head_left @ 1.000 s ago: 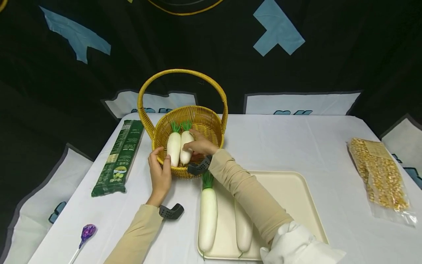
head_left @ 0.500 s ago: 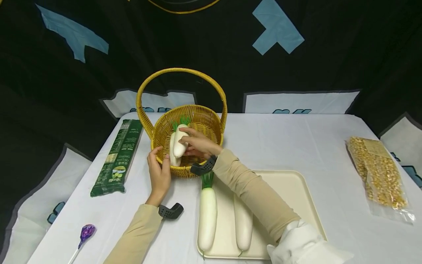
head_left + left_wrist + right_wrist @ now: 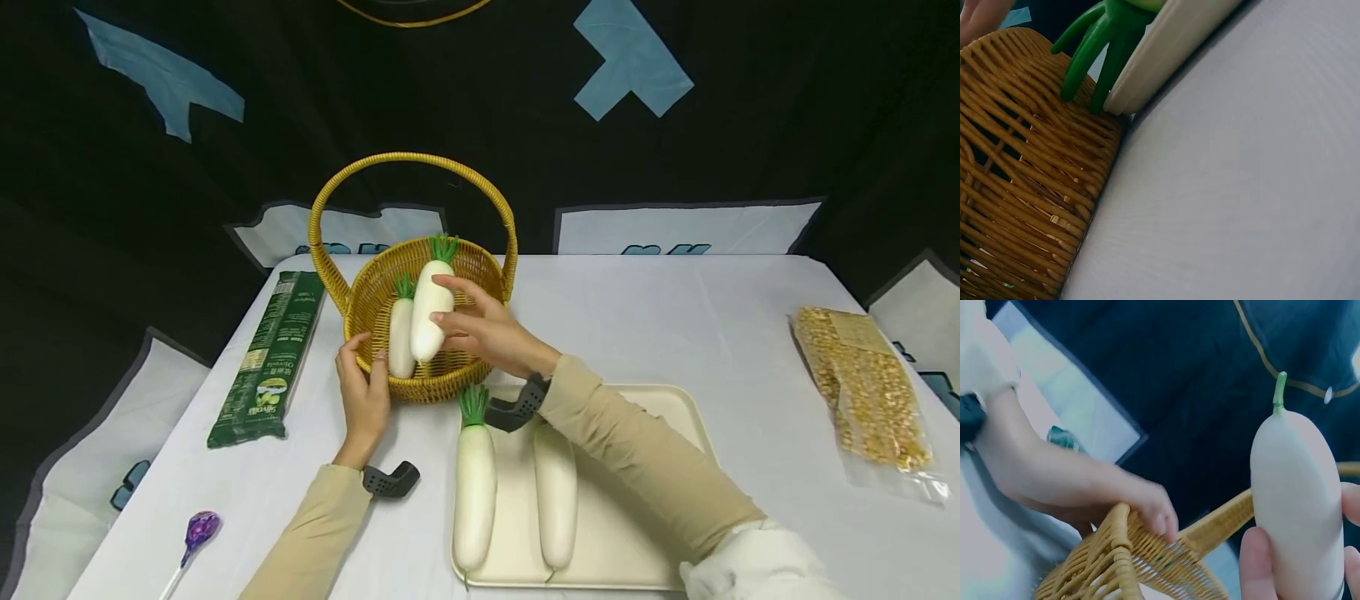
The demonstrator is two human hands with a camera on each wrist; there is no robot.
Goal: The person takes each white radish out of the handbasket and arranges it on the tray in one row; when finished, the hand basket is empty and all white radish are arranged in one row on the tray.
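My right hand (image 3: 487, 329) pinches a white radish (image 3: 431, 310) with green leaves between thumb and fingers, above the wicker basket (image 3: 442, 388). The right wrist view shows the held radish (image 3: 1297, 500) close up, thin root tip upward. A second white radish (image 3: 401, 337) lies inside the basket, against its left part. On the basket's front-left rim, my left hand (image 3: 363, 400) keeps hold; in the right wrist view the left fingers (image 3: 1157, 515) bend over the rim. Two longer white radishes, one left (image 3: 475, 496) and one right (image 3: 556, 496), lie on a cream tray (image 3: 637, 533).
Left of the basket lies a green spaghetti packet (image 3: 268, 358). A purple lollipop (image 3: 201, 530) is at the front left, and a bag of corn kernels (image 3: 862, 387) at the far right. The basket's tall handle (image 3: 408, 157) arches over its opening.
My right hand has lifted the radish from beside the other one in the basket, first leftward over it, then up and right. The left hand has stayed on the rim.
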